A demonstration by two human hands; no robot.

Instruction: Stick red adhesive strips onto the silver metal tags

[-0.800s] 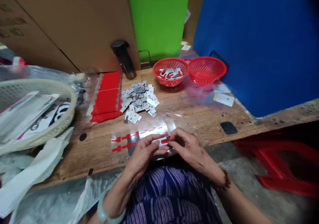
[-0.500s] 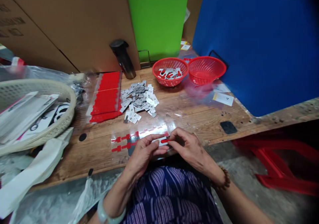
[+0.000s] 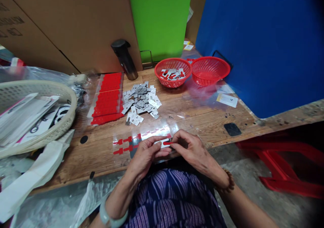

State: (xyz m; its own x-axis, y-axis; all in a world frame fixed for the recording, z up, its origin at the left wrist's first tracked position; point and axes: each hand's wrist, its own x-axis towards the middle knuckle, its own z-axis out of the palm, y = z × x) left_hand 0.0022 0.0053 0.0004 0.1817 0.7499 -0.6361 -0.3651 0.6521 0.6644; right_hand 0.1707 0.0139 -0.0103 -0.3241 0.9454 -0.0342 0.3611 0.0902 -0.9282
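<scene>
My left hand (image 3: 146, 152) is closed on a small silvery metal plate (image 3: 163, 143), thumb on top and fingers beneath. Over the plate's right part lies a red sticker (image 3: 167, 143), its right end pinched between the thumb and forefinger of my right hand (image 3: 188, 147). Under and beyond my hands, a clear sheet with rows of red stickers (image 3: 128, 148) rests near the table's front edge; my left hand hides part of it. Behind that is a loose pile of metal plates (image 3: 141, 99). Stacked sheets of red stickers (image 3: 107, 98) lie left of the pile.
A red basket (image 3: 159, 81) holds plates with red stickers; another red basket (image 3: 222, 73) stands beside it. A dark bottle (image 3: 126, 60) is at the back. A cream basket (image 3: 72, 101) of printed cards sits at left. A red stool (image 3: 278, 167) is at right.
Both hands stay almost in place. The red sticker's end remains in my right fingers while the plate and sticker shift very slightly. The rest of the table looks the same.
</scene>
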